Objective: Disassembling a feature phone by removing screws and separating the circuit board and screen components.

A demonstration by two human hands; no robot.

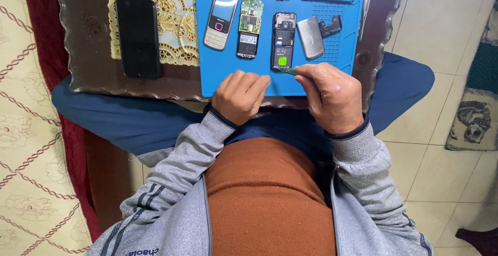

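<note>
A glass tabletop with a scalloped edge fills the upper part of the frame, and a blue work mat is laid across its right half. On the mat, in a row from left to right, are set a silver keypad phone, a bare green circuit board, an opened phone body with its battery bay exposed, and a grey back cover. More small parts are seen along the top edge. A black smartphone lies on the glass at upper left, well apart from the mat.

Risk, judged from this view: the opened phone body lies just above the thin piece held at the mat's lower edge, so it could be nudged out of the row by a careless push. The thin piece itself sits close to the tabletop's near edge; if the pinch were loosened, it could be dropped into the lap or onto the tiled floor. The bare circuit board could be scratched or knocked if a sleeve were dragged across the mat.

The right hand is held at centre frame, knuckles up, its grip pressed together on a thin greenish piece, which is pinched between thumb and fingertips and pointed left. The left hand is rested beside it on the mat's lower edge, fingers curled under loosely; nothing is seen in its grip, though the fingertips are hidden.
</note>
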